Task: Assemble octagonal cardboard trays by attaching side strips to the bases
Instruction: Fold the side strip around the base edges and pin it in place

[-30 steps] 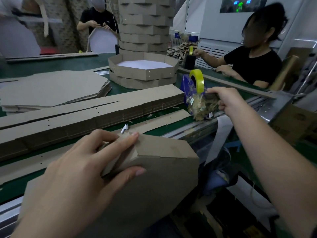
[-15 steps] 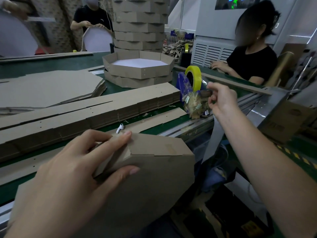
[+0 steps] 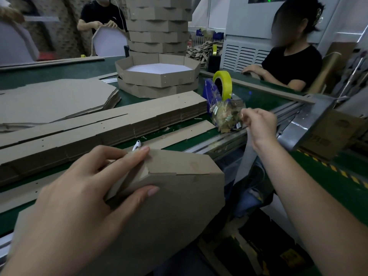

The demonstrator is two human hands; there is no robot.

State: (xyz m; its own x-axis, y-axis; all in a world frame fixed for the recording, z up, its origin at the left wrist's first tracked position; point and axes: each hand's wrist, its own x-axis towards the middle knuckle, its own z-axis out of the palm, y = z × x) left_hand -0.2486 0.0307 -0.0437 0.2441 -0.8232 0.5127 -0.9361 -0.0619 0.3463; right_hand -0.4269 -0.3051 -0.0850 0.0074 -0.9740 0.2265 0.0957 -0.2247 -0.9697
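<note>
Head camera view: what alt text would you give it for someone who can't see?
A person's left hand holds a side strip against an octagonal cardboard base at a green workbench, while the right hand pinches tape at the dispenser. Stacked strips, finished trays and two other workers are beyond.

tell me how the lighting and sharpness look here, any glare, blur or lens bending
Head view: dim, cool, even light with soft shadows; a bright glare patch on the metal frame; wide-angle distortion bows the stacked side strips; left hand and cardboard tray are sharp; right hand pinching tape is slightly soft.
</note>
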